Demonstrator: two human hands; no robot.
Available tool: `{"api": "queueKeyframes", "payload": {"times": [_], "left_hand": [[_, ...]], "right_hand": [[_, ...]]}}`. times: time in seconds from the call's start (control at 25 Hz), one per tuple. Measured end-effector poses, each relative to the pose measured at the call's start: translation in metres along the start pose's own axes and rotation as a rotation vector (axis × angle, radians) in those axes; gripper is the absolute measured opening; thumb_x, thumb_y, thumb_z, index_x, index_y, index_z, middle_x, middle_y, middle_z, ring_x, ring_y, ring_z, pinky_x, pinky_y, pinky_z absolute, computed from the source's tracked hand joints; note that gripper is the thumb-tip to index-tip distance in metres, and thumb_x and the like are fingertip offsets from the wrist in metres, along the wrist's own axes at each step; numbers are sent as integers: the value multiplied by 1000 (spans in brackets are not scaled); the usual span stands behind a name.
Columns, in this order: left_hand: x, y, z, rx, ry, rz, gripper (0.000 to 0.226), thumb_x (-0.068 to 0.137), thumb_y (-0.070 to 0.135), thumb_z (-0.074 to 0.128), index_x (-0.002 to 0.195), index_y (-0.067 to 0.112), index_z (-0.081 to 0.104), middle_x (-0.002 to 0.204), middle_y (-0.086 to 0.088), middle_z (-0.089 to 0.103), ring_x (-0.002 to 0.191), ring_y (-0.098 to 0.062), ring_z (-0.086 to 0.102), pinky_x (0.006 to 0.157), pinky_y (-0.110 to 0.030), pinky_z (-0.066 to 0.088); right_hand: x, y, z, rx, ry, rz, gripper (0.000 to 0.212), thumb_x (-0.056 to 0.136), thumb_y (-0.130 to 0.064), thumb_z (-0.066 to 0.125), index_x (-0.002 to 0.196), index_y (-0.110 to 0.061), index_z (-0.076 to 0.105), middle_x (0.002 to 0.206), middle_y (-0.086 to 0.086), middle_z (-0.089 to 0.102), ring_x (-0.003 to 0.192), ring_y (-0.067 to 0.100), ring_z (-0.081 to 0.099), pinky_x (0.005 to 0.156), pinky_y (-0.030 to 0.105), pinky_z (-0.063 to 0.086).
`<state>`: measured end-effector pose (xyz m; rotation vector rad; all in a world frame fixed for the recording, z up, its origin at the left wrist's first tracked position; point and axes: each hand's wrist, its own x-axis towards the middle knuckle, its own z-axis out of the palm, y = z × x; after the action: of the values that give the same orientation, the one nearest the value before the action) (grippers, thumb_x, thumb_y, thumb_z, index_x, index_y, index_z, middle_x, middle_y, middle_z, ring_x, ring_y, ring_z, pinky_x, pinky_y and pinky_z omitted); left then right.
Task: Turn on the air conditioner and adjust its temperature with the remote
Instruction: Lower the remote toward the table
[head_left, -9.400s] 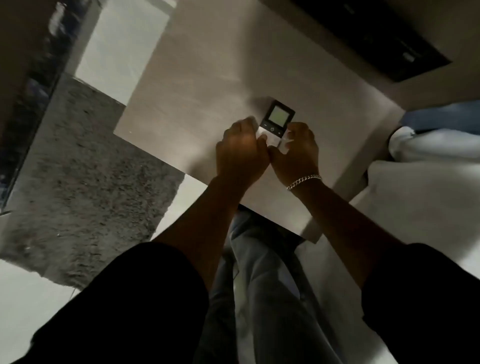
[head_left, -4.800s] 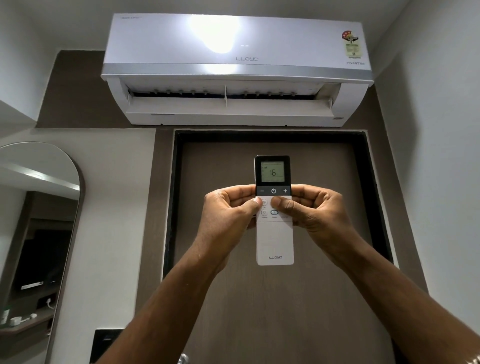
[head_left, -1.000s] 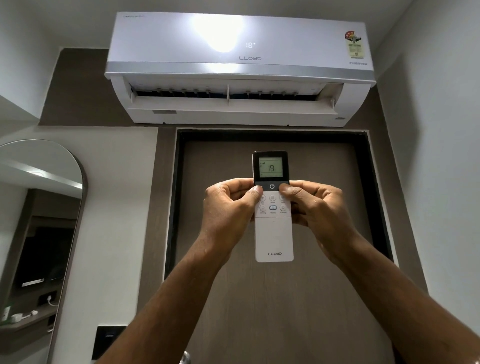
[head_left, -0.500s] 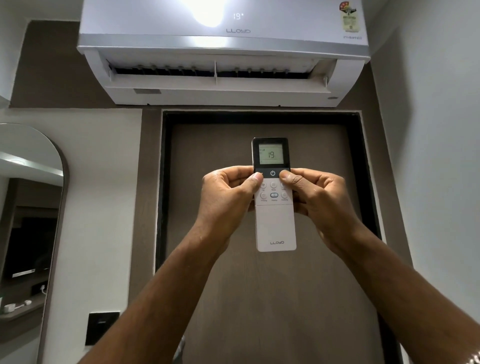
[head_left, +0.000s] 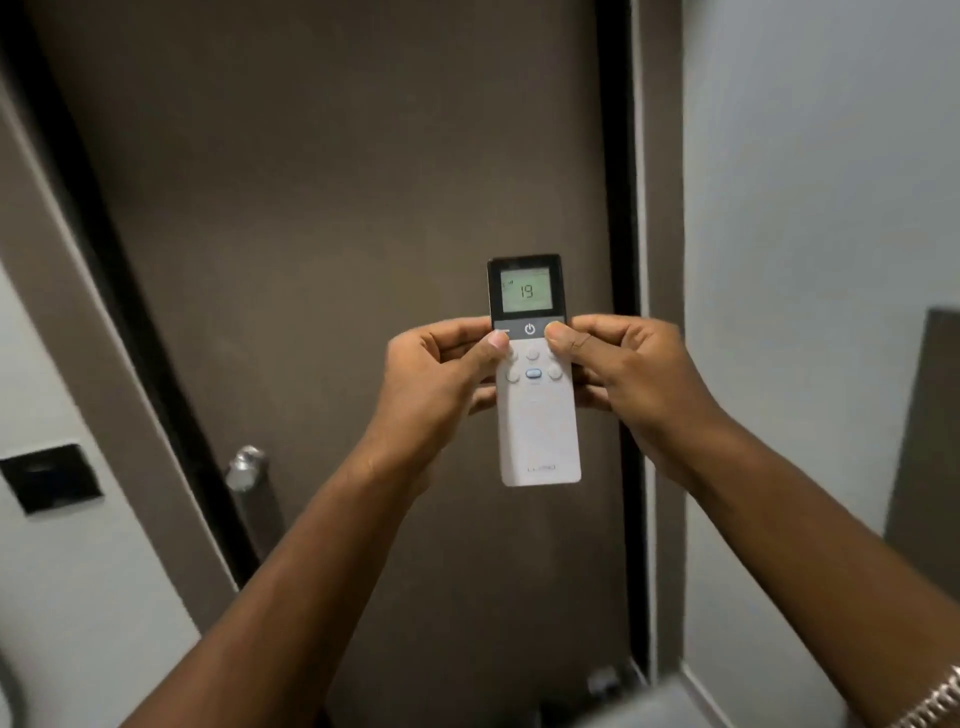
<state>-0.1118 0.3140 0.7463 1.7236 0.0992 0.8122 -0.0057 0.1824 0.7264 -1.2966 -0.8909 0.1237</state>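
Note:
I hold a slim white remote (head_left: 537, 431) upright in front of a brown door, with both hands on it. Its dark top carries a lit screen that reads 19. My left hand (head_left: 436, 379) grips the left edge, thumb on the button row just under the dark band. My right hand (head_left: 634, 374) grips the right edge, thumb tip on the right end of the dark band beside the power symbol. The air conditioner is out of view above the frame.
The brown door (head_left: 337, 208) has a black frame and a round metal knob (head_left: 247, 467) at the lower left. A black switch plate (head_left: 49, 478) sits on the white wall to the left. A white wall stands close on the right.
My view has dropped and tilted, so the air conditioner and the mirror have left the frame. The remote stays in both hands and reads 19, up from 16 earlier.

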Motion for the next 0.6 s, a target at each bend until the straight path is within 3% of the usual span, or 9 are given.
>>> {"api": "queueKeyframes", "payload": {"times": [0.16, 0.32, 0.48, 0.6], "left_hand": [[-24, -105, 70, -73, -120, -252, 14, 91, 6, 57, 92, 12, 69, 82, 2, 78, 82, -13, 75, 72, -28, 62], [-72, -236, 157, -60, -265, -550, 16, 91, 6, 58, 97, 12, 71, 91, 0, 78, 85, -18, 74, 76, -32, 60], [-141, -361, 233, -1, -425, -837, 16, 90, 7, 58, 96, 11, 73, 91, -4, 78, 82, -22, 74, 71, -34, 59], [-205, -453, 282, 69, -527, -1015, 16, 89, 7, 59, 94, 9, 73, 90, -9, 77, 80, -24, 73, 72, -36, 57]], "right_hand": [[-55, 99, -57, -34, 118, 336, 20, 92, -28, 63, 94, -11, 74, 87, 4, 81, 83, 16, 77, 73, 32, 62], [-141, 217, -122, 6, 319, 702, 18, 91, -20, 64, 100, -7, 72, 97, 8, 79, 88, 19, 76, 77, 35, 62], [-250, 329, -161, -9, 531, 944, 18, 95, -20, 59, 105, -7, 65, 118, 13, 72, 99, 25, 73, 76, 31, 62], [-333, 404, -180, -76, 682, 1084, 21, 94, -17, 59, 92, 4, 64, 115, 25, 71, 103, 40, 70, 86, 54, 59]]}}
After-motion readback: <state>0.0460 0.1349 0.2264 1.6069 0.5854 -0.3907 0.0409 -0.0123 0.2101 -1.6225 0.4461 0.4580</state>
